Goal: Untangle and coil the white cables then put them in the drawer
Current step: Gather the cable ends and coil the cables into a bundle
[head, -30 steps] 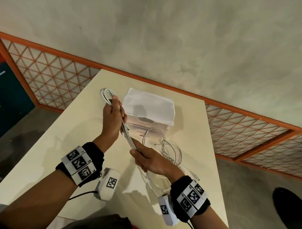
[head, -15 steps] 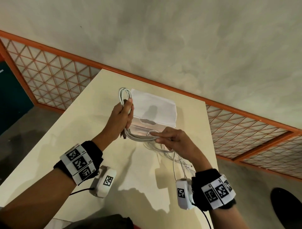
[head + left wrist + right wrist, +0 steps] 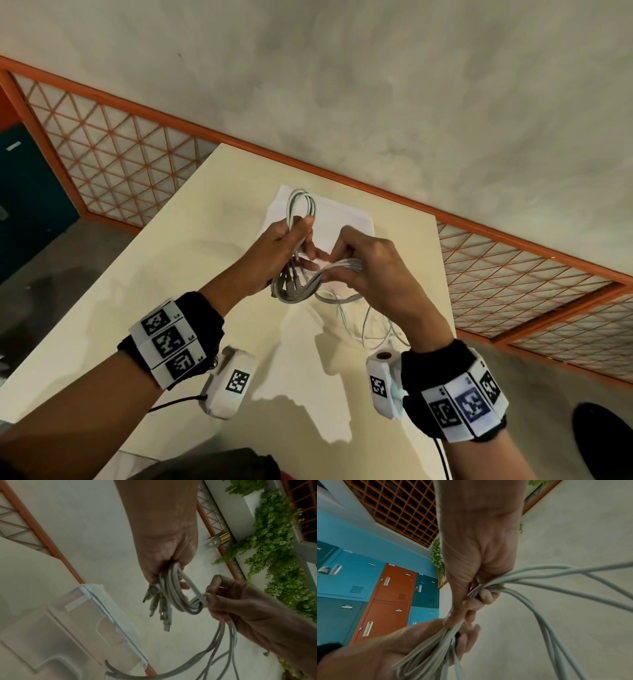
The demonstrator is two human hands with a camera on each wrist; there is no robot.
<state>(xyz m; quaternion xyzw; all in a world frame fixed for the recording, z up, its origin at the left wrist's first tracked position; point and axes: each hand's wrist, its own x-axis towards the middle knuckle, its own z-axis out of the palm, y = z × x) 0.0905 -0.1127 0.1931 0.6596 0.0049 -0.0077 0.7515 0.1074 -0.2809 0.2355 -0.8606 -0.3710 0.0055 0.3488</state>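
My left hand (image 3: 284, 250) grips a coiled bundle of white cables (image 3: 298, 284) above the table; one loop sticks up past the fingers and several USB plugs (image 3: 163, 612) dangle below. My right hand (image 3: 356, 263) grips the loose strands of the same cables (image 3: 513, 582) right beside the left hand, fingers curled round them. The free strands (image 3: 370, 325) hang down to the table under the right wrist. The small white drawer box (image 3: 339, 219) stands on the table just behind both hands; its translucent front (image 3: 68, 628) shows in the left wrist view.
The cream table (image 3: 154, 291) ends at a far edge against an orange-framed lattice railing (image 3: 120, 161). Blue and orange lockers (image 3: 376, 595) show in the right wrist view. Green plants (image 3: 274, 547) stand off to one side. A dark shape (image 3: 603, 442) lies on the floor at right.
My right hand has swung up from near the table to meet the left hand, carrying the strands round into another loop. The left hand shifted right, over the drawer box.
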